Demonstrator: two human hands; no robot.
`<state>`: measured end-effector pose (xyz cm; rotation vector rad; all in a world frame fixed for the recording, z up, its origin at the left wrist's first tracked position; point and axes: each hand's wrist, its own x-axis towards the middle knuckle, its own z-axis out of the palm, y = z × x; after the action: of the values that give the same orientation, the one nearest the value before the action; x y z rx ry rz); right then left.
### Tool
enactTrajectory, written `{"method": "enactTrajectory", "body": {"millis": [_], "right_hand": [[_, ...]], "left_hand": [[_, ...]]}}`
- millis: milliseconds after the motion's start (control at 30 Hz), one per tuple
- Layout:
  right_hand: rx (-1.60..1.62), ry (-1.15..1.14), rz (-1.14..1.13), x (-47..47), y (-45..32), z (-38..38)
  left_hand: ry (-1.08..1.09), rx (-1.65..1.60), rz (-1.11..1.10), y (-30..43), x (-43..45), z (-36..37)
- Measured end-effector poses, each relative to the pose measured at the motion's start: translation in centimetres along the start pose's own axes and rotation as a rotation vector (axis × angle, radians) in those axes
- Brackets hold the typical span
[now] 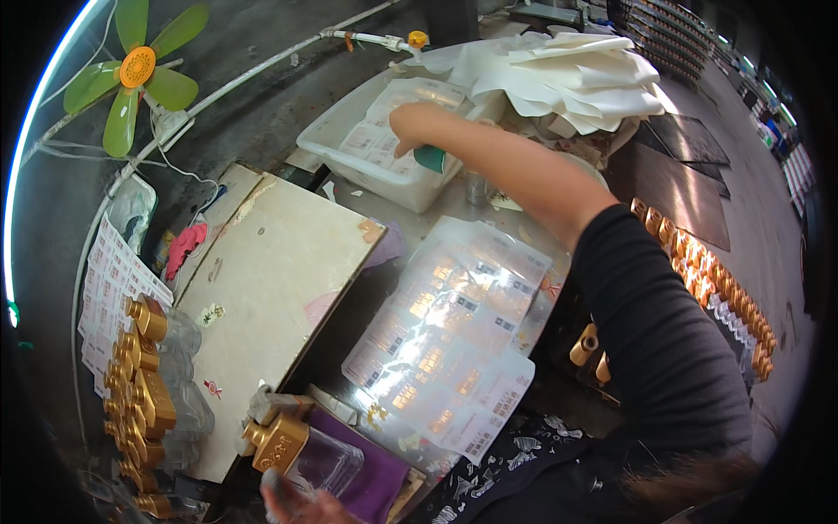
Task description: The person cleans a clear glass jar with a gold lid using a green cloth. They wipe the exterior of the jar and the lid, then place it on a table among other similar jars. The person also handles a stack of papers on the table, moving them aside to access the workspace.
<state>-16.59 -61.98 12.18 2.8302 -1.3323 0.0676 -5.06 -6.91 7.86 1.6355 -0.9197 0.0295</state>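
Note:
My right hand (419, 130) reaches down into a white plastic tub (419, 195), over the wet printed decal sheets (370, 141) there. A green flat piece (430, 159) shows under the palm; whether my fingers grip it is hidden. At the bottom edge, my left hand (304, 503) is beside a clear bottle with a gold shoulder and neck (281, 445), its fingers partly cut off by the frame. The bottle lies on its side on a purple cloth (376, 471). Between my hands, shiny transparent decal sheets (445, 327) with gold and black print are spread on the metal worktop.
Several gold-topped bottles (147, 399) are grouped at the left by a pale board (275, 249). White paper sheets (556, 78) are heaped behind the tub, near a yellow-handled tap (417, 40). A green fan (137, 67) hangs upper left. More gold-topped bottles (713, 281) line the right.

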Motion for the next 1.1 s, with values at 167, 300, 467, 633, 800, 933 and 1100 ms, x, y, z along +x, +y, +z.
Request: {"method": "enactTrajectory", "body": {"millis": [167,300,467,633,800,933,1100], "right_hand": [[-0.102,-0.283,0.003,6.8,-2.5,5.2],[-0.15,-0.318,-0.033,9.2,-3.3,8.2],[-0.112,-0.268,-0.04,10.9,-2.8,12.5],[-0.106,-0.249,-0.087,10.4,-3.1,13.7],[-0.107,-0.232,-0.134,10.8,-3.7,14.0],[-0.091,-0.216,-0.172,10.6,-3.4,14.0],[-0.064,-0.174,-0.309,9.7,-2.3,12.8]], "left_hand": [[0.061,0.396,0.049,-1.6,1.7,-1.5],[0.052,0.437,0.013,-4.8,1.1,-2.6],[0.061,0.405,0.098,-6.1,1.5,-1.6],[0.031,0.398,0.047,-6.3,1.8,-1.6],[0.012,0.39,0.02,-6.4,2.1,-1.3],[-0.001,0.382,0.012,-6.4,2.2,-1.2],[-0.013,0.374,0.001,-6.4,2.3,-1.1]]}}
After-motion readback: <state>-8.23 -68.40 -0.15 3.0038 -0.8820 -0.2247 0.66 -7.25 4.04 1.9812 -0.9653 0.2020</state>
